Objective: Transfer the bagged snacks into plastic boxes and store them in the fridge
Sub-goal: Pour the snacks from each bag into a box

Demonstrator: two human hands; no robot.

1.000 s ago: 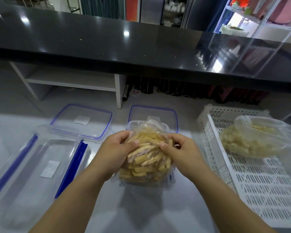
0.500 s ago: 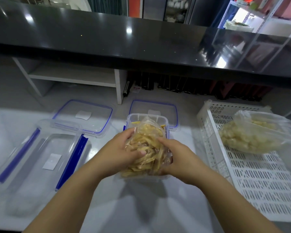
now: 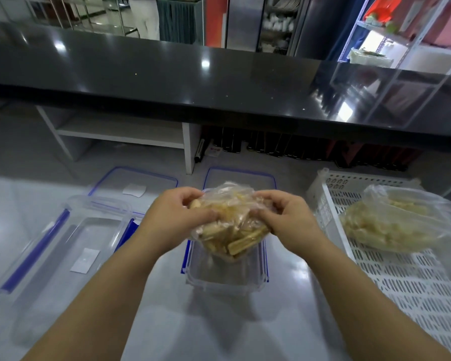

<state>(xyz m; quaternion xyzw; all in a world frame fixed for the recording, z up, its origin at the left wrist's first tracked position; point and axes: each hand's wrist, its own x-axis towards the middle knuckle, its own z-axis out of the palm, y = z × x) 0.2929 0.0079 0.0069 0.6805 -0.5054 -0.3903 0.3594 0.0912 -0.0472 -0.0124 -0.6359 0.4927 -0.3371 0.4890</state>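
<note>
Entry, transfer step: I am pinching the snack bag (image 3: 229,225) between left hand (image 3: 177,217) and right hand (image 3: 284,220), plastic box (image 3: 227,280) just below them, probably opening it next.

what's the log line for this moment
left hand: grips snack bag | right hand: grips it too | snack bag: over open box

2 snack bags (image 3: 229,225) (image 3: 391,227), 2 plas. boxes (image 3: 63,256) (image 3: 227,274), 2 lids (image 3: 133,178) (image 3: 240,175) (blue-rimmed), 1 wht crate (image 3: 414,282).
</note>
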